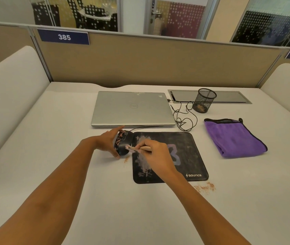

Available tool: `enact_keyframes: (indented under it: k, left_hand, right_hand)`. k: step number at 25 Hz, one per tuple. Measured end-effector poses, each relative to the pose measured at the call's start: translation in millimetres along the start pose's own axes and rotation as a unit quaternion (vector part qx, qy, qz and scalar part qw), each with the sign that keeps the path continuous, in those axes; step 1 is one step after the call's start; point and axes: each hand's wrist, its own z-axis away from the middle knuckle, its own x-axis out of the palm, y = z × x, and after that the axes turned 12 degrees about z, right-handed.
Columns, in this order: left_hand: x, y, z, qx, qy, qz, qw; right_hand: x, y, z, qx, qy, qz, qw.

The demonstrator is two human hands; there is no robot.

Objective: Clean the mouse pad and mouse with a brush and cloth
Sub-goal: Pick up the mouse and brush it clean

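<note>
A black mouse (123,142) streaked with pinkish dust sits tilted on its side at the left edge of the black mouse pad (190,149). My left hand (108,141) grips the mouse from the left. My right hand (155,152) holds a small wooden-handled brush (137,148) over the pad, its bristles touching the mouse's right side. The pad carries pale dust smears on its left half. A folded purple cloth (234,137) lies to the right of the pad, untouched.
A shut silver laptop (132,108) lies behind the pad, with the mouse cable (185,119) coiled beside it. A black mesh pen cup (204,100) stands at the back right. Brown dust (205,187) lies on the desk in front of the pad and near the mouse.
</note>
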Motion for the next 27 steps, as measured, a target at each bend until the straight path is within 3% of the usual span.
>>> enact_keyframes:
  k: [9,17,27]
  left_hand:
    - [6,6,6,0.032,0.003,0.047,0.998]
    - [27,36,-4,0.09,0.179,0.001,0.98]
    - [89,110,-72,0.101,0.223,-0.09,0.965]
  right_hand:
    - [-25,7,-13,0.072,0.141,-0.107,0.982]
    - [-59,38,-37,0.079,0.215,-0.055,0.972]
    - [-139,123,-90,0.103,0.292,-0.006,0.951]
